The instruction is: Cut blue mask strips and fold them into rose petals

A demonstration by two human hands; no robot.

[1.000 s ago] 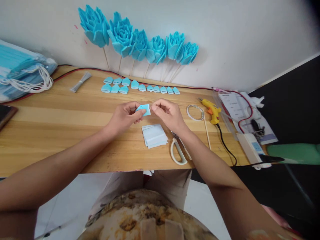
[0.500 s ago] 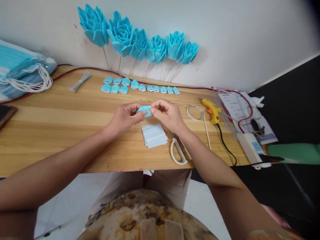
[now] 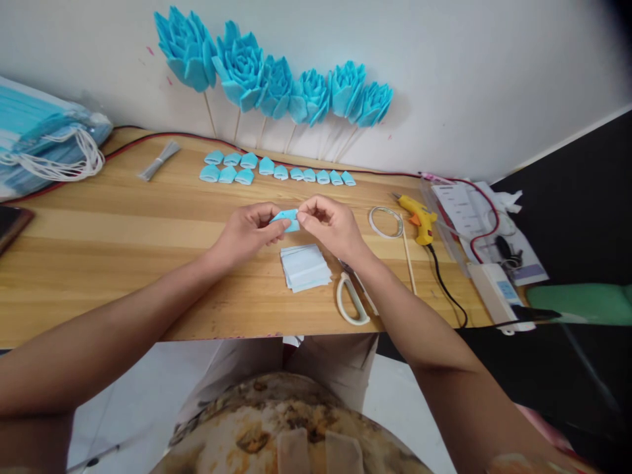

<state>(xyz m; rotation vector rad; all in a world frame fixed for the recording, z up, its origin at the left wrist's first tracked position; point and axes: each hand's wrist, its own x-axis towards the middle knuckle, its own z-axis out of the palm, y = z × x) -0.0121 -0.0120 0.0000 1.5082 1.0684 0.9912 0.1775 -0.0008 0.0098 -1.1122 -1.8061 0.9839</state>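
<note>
Between my two hands is a small folded piece of light blue fabric (image 3: 288,221). My left hand (image 3: 254,227) pinches its left end between thumb and fingers. The fingertips of my right hand (image 3: 330,222) are closed on its right end. Just below the hands lies a stack of pale cut fabric squares (image 3: 306,267). Beyond them, several folded blue petals (image 3: 266,166) sit in rows on the wooden table (image 3: 123,243). A pair of scissors (image 3: 349,301) with light handles lies partly under my right forearm.
Several blue fabric flowers on sticks (image 3: 241,69) lean against the wall. To the right are a roll of tape (image 3: 386,222), a thin stick (image 3: 409,260), a yellow glue gun (image 3: 419,220) and a power strip (image 3: 496,296). Bagged face masks (image 3: 44,141) and grey wire ties (image 3: 160,160) lie left.
The blue piece's near part is turned slightly in my fingers. Both hands stay in nearly the same place, and nothing else has visibly moved.
</note>
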